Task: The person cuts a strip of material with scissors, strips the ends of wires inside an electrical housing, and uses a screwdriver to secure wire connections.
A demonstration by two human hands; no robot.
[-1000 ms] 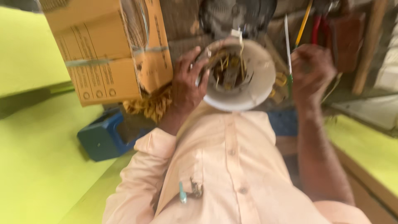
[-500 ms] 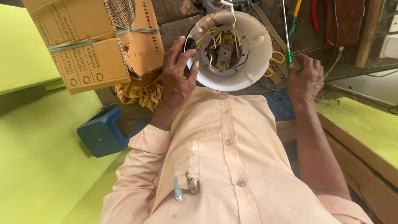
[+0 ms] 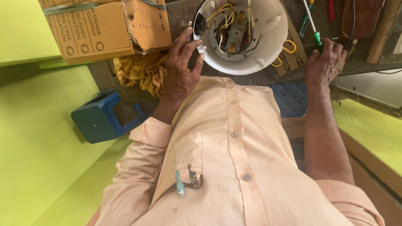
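Note:
A white round appliance housing [image 3: 268, 54] lies open side up on the dark workbench, showing yellow wires and a metal part inside. My left hand [image 3: 180, 69] rests against its left rim, fingers spread over the edge. To the right of the housing, my right hand [image 3: 324, 62] is closed around the green handle of a screwdriver [image 3: 312, 25], whose shaft points away from me. My peach shirt fills the lower part of the view, with a teal pen [image 3: 179, 184] clipped in its pocket.
A cardboard box [image 3: 104, 29] stands at the upper left above a bunched yellow cloth [image 3: 140, 71]. A blue plastic stool [image 3: 98, 121] sits below the bench. Yellow-handled scissors [image 3: 287, 52], a red tool [image 3: 331, 8], a brown case [image 3: 360, 19] and a wooden stick [image 3: 383, 21] lie nearby.
My right hand dropped from above the housing to the bench and closed on the green screwdriver. My left hand stays on the housing's rim. The blurred view has sharpened.

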